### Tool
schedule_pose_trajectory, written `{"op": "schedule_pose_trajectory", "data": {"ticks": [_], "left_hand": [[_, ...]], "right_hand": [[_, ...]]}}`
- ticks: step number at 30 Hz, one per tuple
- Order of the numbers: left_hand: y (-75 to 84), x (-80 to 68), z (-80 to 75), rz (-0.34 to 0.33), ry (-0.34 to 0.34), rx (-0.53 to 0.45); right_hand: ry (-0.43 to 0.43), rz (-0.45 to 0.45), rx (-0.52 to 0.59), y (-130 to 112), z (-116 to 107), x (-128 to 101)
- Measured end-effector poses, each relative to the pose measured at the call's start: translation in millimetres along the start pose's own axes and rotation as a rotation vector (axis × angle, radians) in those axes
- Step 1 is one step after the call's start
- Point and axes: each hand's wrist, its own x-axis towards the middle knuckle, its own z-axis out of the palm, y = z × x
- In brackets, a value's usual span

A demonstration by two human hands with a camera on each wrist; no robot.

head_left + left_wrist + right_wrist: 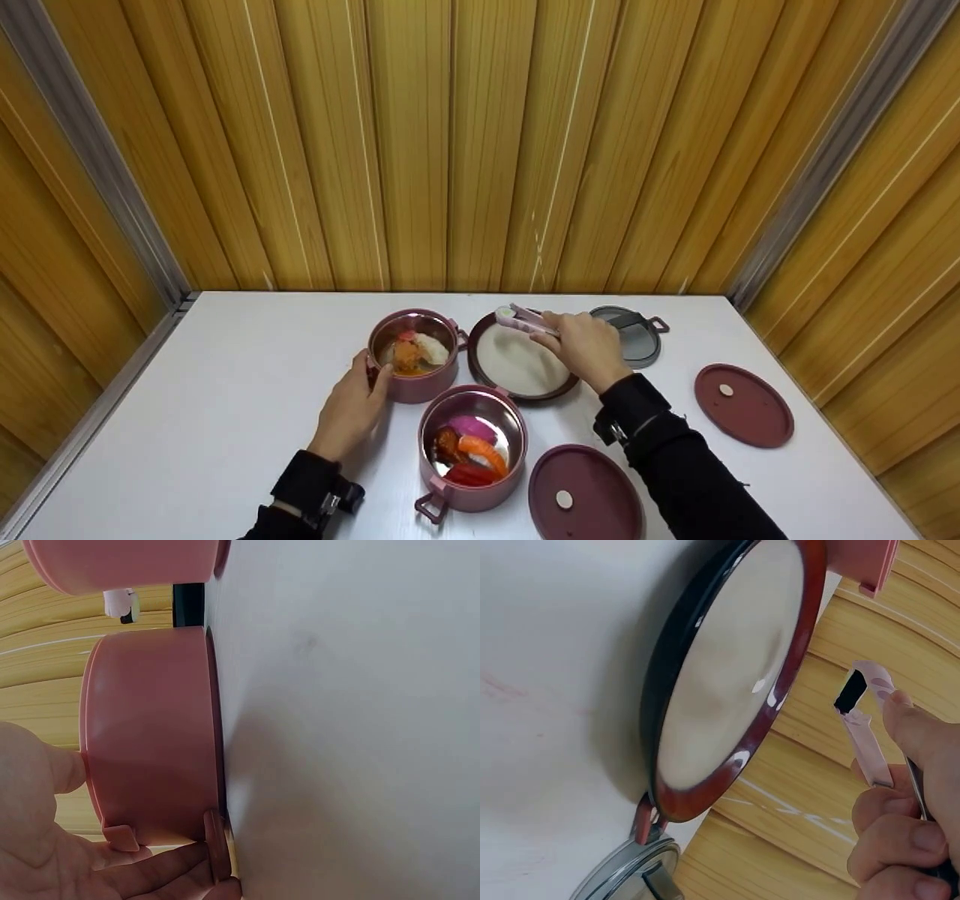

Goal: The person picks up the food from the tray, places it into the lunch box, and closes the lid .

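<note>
My left hand holds the pink pot at the back left, thumb at its rim and fingers round the side handle, as the left wrist view shows. Inside that pot lie an orange piece and a whitish piece of food. My right hand grips pink-tipped tongs above a cream plate with a brown rim. Pinched between the tong tips is a small sushi roll piece, its side dark and its face pale with green. It hangs apart from the plate.
A second pink pot in front holds purple, brown, orange and red food pieces. Two dark red lids, one near and one far right, lie on the white table. A grey lid lies behind my right hand.
</note>
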Motion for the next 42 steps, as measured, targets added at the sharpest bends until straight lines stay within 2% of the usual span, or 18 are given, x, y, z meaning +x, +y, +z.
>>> {"op": "schedule_pose_trajectory", "data": {"ticks": [5, 14, 28, 36, 42], "left_hand": [[0.7, -0.1, 0.4, -0.004, 0.001, -0.003], [1.2, -0.6, 0.7, -0.002, 0.002, -0.011], [2.6, -1.4, 2.6, 0.016, 0.013, -0.005], [4.7, -1.7, 2.8, 0.007, 0.005, -0.011], [6.0, -2.5, 3.0, 0.011, 0.003, -0.01]], "right_hand": [[0.003, -0.016, 0.019, -13.7, -4.2, 3.7], [0.023, -0.099, 0.05, -45.8, -7.4, 11.8], [0.021, -0.205, 0.058, -101.9, 2.8, 18.1], [0.008, -0.237, -0.013, -126.7, 10.5, 19.3], [-0.036, -0.24, -0.091, -138.8, 14.0, 18.1]]}}
